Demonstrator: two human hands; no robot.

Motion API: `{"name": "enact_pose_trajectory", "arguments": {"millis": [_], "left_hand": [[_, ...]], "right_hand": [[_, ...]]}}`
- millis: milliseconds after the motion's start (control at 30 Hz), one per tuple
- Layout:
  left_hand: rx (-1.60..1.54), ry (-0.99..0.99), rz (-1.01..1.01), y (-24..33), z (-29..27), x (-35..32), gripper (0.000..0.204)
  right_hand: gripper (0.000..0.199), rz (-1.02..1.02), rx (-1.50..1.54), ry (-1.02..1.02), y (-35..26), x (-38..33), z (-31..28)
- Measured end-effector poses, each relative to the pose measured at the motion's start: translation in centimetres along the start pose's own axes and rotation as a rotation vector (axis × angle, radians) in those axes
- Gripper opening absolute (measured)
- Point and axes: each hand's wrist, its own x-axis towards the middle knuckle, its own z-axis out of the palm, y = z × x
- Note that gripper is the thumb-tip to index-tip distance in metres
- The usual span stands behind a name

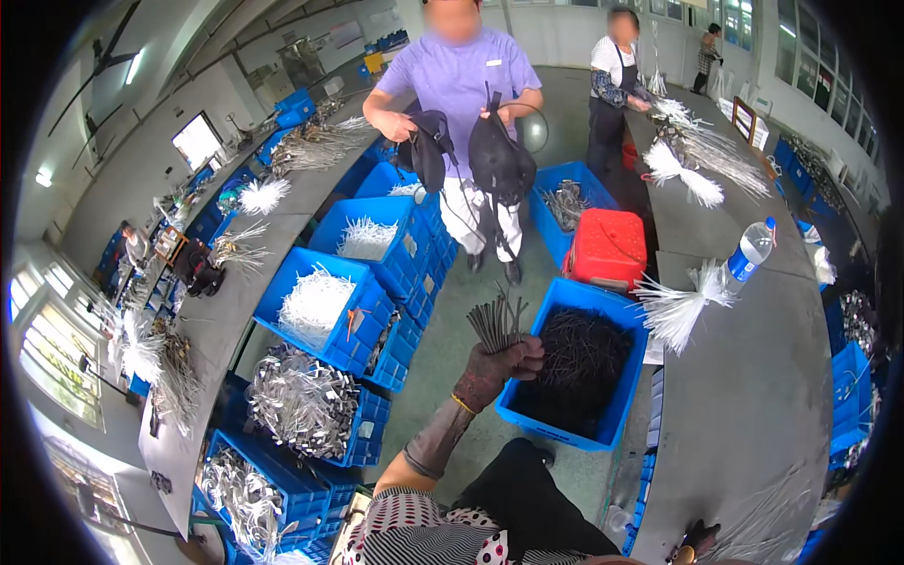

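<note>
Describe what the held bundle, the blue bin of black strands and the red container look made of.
Bundle in the left hand: dull grey strands, perhaps plastic-coated wire, fanning stiffly. Blue bin: probably moulded plastic, smooth and evenly coloured. Red container: likely hard plastic, with rounded edges.

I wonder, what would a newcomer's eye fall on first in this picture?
Probably the bright red plastic item, just beyond the blue bin of black strands. Next, the left hand gripping a dark bundle near the centre, and the white strips in a blue crate to its left.
</note>
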Motion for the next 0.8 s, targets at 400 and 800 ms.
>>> {"name": "enact_pose_trajectory", "arguments": {"millis": [400,800], "left_hand": [[-0.013,0.151,-0.089,-2.9,-2.4,-3.7,0.035],[-0.038,0.16,-0.29,-9.0,-1.9,-3.8,0.03]], "right_hand": [[0.029,-0.169,-0.245,-0.004,0.9,-1.6,2.6],[0.026,-0.463,-0.426,0.124,3.0,0.6,5.6]]}}
